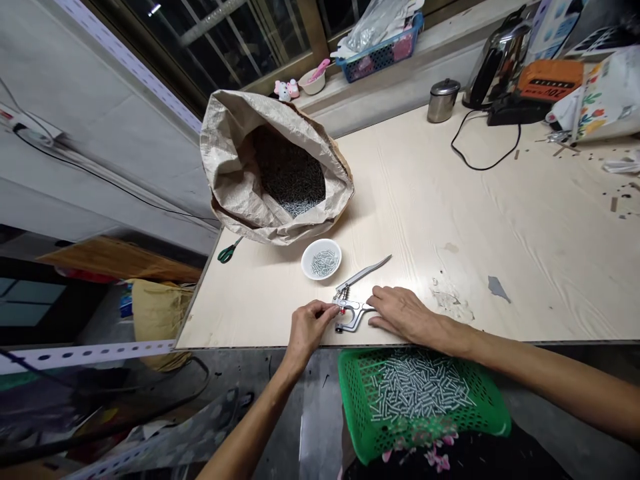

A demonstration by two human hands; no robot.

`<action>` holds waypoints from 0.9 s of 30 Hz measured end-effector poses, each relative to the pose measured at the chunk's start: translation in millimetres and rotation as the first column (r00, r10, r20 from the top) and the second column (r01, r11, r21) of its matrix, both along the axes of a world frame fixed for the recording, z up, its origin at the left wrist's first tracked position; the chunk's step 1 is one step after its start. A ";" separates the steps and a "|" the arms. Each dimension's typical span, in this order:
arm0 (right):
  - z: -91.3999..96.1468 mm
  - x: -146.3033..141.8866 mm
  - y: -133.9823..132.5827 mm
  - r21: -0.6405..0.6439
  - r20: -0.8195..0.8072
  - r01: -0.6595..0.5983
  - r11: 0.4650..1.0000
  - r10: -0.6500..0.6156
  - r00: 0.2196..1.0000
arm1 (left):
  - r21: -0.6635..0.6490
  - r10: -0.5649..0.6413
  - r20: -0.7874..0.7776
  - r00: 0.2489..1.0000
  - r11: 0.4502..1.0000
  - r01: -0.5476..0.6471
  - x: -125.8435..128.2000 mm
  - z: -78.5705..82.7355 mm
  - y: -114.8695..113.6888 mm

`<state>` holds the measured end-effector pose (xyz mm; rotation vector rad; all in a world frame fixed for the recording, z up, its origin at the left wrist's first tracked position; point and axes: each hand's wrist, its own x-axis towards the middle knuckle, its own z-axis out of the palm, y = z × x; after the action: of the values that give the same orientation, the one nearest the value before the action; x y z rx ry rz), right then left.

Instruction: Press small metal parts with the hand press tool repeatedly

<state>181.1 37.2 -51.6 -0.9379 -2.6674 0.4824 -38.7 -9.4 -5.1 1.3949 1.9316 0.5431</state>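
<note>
A metal hand press tool (pixel 356 293) with a long handle lies on the pale wooden table (pixel 500 233) near its front edge. My left hand (pixel 307 328) pinches at the tool's head, fingers closed; what they hold is too small to make out. My right hand (pixel 400 312) rests flat on the tool's lower handle, fingers stretched. A small white bowl (pixel 321 259) of tiny metal parts sits just behind the tool. Below the table edge, a green basket (pixel 420 400) holds many small silver pieces.
A large paper sack (pixel 270 173) full of small metal parts stands at the back left, with green-handled scissors (pixel 229 252) beside it. A steel cup (pixel 443 100), kettle (pixel 500 60), black cable (pixel 480 147) and boxes stand at the back right. A blue basket (pixel 380 50) is on the sill.
</note>
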 end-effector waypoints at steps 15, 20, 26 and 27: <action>-21.8 -0.5 -4.7 0.048 0.063 -0.006 0.999 0.003 0.998 | -0.143 -0.119 -0.106 0.987 0.984 0.104 1.7 -16.6 -0.1; -16.9 -4.3 -4.4 0.063 0.093 -0.031 0.998 0.025 0.995 | -0.410 -0.177 0.039 0.983 0.895 0.177 -6.5 -13.8 10.4; -5.9 -1.4 -2.5 0.012 0.110 -0.043 0.999 0.041 0.993 | -0.498 0.035 0.239 0.970 0.862 0.092 -4.5 -14.3 2.7; -3.3 0.9 -1.0 0.004 0.090 -0.049 0.999 0.049 0.995 | -0.493 0.047 0.234 0.971 0.867 0.077 -4.0 -15.1 1.3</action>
<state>182.0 36.2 -55.0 -0.9147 -2.7770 0.4519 -42.7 -8.1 -20.2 0.9597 1.7011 0.1659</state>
